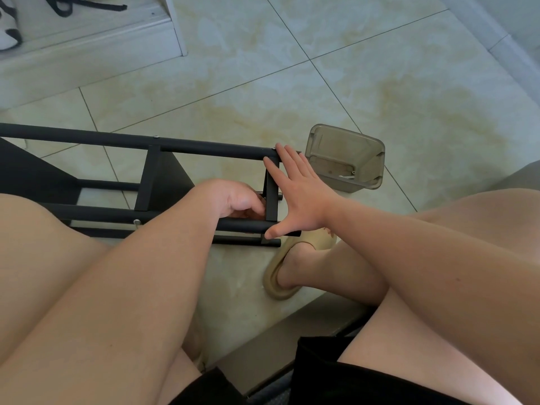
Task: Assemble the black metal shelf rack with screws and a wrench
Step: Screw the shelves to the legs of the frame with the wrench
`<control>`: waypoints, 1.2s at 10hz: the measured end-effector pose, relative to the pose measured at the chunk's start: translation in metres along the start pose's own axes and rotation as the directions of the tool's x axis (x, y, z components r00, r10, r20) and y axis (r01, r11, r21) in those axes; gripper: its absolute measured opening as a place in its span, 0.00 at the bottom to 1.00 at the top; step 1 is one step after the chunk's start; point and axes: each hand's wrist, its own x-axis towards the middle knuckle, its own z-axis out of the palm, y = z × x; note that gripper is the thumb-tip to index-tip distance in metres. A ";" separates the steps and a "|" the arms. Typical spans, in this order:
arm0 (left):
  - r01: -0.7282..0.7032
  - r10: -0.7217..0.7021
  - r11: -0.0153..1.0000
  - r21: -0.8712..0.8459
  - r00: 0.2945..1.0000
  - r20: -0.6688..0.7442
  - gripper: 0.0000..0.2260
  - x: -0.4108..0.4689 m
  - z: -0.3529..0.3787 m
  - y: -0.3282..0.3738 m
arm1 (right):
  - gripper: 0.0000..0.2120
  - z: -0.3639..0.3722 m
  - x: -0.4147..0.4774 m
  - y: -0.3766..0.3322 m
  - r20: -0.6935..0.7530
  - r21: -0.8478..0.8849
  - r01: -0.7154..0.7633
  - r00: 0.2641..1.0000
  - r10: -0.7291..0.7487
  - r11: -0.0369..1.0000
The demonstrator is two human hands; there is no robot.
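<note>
The black metal shelf rack [152, 182] lies on its side on the tiled floor, its tubes running left to right. My right hand [295, 188] is spread flat against the rack's end bar, fingertips on the upper tube and thumb on the lower tube. My left hand [236, 200] reaches inside the frame beside that end bar with its fingers curled around something small that is hidden from view. Silver screw heads [136, 222] show on the tubes. A wrench is not visible.
A clear grey plastic tub [344, 157] with small hardware sits just right of the rack's end. My foot in a tan slipper [289, 270] is below the rack. A low white step [87, 48] with shoes is at the top left.
</note>
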 end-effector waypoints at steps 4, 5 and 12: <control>0.034 -0.027 0.994 -0.099 0.997 0.078 0.12 0.003 -0.002 -0.004 | 0.69 0.000 0.000 0.000 -0.002 0.001 0.002 1.000 -0.002 1.000; 0.038 -0.035 0.998 -0.044 0.998 0.059 0.07 0.003 -0.003 -0.003 | 0.69 0.000 0.000 0.000 -0.004 0.004 0.003 1.000 -0.003 1.000; 0.089 -0.077 0.990 -0.112 0.991 0.110 0.15 0.001 -0.001 -0.001 | 0.70 0.003 0.001 0.002 -0.021 0.010 0.008 1.000 -0.008 1.000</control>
